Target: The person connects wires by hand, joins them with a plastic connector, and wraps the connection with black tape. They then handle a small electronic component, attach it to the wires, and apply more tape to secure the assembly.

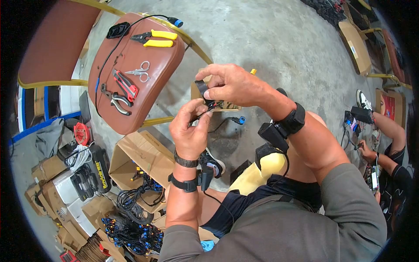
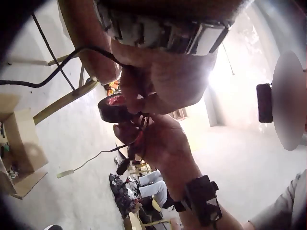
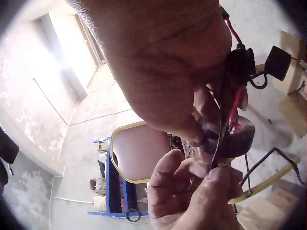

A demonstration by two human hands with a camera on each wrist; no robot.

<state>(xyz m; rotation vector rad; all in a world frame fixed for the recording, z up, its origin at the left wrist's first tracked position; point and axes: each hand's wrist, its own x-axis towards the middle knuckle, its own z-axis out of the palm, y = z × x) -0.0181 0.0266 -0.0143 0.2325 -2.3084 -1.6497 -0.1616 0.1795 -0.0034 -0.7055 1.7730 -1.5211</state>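
A brown padded chair [image 1: 161, 65] stands on stained grey floor [image 1: 270, 35].

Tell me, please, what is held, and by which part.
The right hand holds a black tape roll by one edge; the left hand pinches thin dark wires, exact spot hidden.

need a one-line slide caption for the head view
Right hand holds a black roll, left hand pinches thin wires, beside a chair seat bearing scissors and yellow-handled pliers.

Black case [image 1: 101, 171], lower left of the head view: yellow brand lettering along its side, apparently beginning "Boy", remainder uncertain; open cardboard box [image 1: 150, 159], just right of it: small dark print, illegible.
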